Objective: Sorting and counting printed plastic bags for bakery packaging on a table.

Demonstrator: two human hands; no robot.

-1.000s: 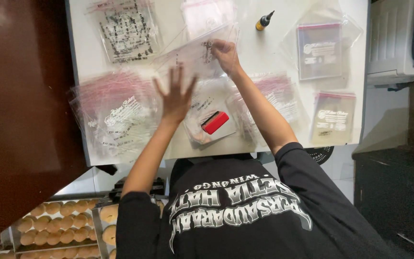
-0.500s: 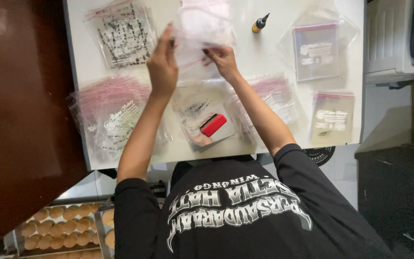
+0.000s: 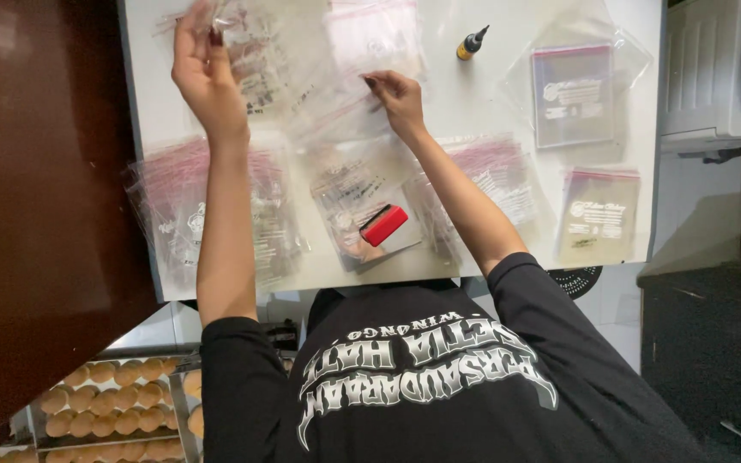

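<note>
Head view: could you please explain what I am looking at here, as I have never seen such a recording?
There is no machine. A person wears a camera on the head, looking down, so their own black shirt fills the bottom and both bare arms reach forward over a white table. The left hand is raised and grips a clear plastic bag. The right hand has its fingertips at another thin bag's edge; whether it is pinching is unclear. On the table lie stacks of clear bags with pink strips, a small red and black tool, a yellow dropper bottle and two filled packets. Below the table, at the lower left, is a tray of pale round pieces.
</note>
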